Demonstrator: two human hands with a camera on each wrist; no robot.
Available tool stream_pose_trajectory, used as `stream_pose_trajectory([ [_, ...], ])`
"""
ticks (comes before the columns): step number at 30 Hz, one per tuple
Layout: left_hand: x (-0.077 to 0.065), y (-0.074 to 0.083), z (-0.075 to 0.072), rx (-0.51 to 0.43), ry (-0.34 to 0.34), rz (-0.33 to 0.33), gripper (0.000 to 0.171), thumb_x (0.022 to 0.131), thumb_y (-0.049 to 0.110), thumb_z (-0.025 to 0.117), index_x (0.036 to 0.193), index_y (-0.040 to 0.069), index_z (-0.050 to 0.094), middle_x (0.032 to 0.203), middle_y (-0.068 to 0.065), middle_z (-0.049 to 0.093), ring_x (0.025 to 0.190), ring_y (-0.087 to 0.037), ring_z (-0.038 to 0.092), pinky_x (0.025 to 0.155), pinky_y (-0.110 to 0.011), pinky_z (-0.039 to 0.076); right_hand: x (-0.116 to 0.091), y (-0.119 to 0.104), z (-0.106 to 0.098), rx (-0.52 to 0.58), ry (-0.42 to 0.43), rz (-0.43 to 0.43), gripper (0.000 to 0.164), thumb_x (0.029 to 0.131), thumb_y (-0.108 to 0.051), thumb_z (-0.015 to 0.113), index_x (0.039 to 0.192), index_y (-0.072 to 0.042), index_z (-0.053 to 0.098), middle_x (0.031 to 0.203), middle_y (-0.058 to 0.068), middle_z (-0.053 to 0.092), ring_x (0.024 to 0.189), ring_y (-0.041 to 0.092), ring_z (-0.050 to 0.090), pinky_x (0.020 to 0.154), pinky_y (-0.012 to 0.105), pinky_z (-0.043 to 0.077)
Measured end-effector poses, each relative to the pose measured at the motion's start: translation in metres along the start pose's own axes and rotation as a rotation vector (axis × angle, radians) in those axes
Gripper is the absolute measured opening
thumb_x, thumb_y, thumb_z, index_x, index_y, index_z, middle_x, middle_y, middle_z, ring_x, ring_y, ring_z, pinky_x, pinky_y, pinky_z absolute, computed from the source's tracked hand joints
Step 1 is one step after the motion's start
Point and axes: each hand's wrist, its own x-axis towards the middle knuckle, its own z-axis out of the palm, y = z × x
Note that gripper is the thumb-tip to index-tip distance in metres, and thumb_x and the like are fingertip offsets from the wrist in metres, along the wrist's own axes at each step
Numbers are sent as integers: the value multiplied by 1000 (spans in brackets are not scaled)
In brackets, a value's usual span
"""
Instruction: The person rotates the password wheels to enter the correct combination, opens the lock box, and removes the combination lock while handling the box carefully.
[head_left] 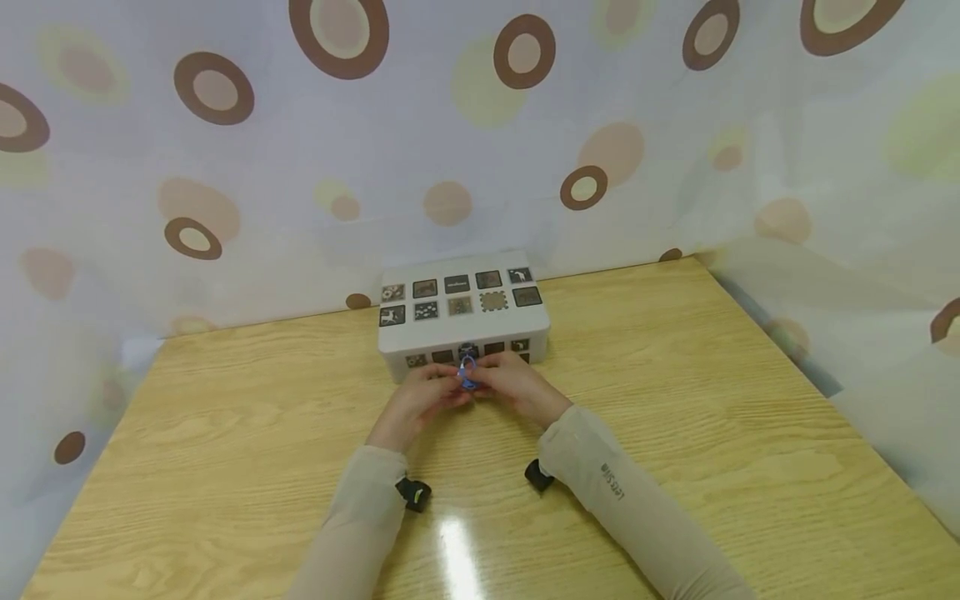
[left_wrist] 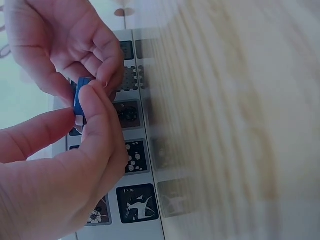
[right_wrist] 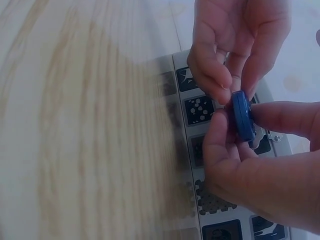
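Note:
A white box (head_left: 457, 329) with small dark square pictures stands against the patterned cloth. Both hands meet in front of its latch (head_left: 468, 350). Between them is a small blue padlock (right_wrist: 243, 117) with a thick oblong body; a thin blue loop shows in the head view. My right hand (head_left: 517, 385) pinches the body between thumb and fingers, plain in the right wrist view. From the other side, my left hand (head_left: 423, 396) pinches it with thumb and forefinger, its fingertips close to the right hand's. Fingers partly hide the padlock.
The wood-grain table (head_left: 247, 450) spreads out on both sides of the box. A pale cloth (head_left: 300, 142) with brown rings and spots hangs behind and at the sides. Dark straps (head_left: 414, 493) sit on both sleeved wrists.

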Motion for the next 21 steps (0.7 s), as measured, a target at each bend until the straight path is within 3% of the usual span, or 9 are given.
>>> stream_pose_trajectory([
  [7,0,-2,0,-13,11,9,24,93,-13,47,116,-20,46,102,-21,52,70,-14,62,72,-23,60,-7,-9,9,-5,48,39,28,96,1,52,116,21,53,107,20,59,79,10,61,78,23,58],
  [21,0,-2,3,-3,17,20,25,93,-12,48,116,-20,47,104,-23,52,71,-15,62,72,-23,60,-9,-9,9,-15,47,39,29,97,0,52,119,20,52,112,24,58,83,14,63,82,27,58],
])
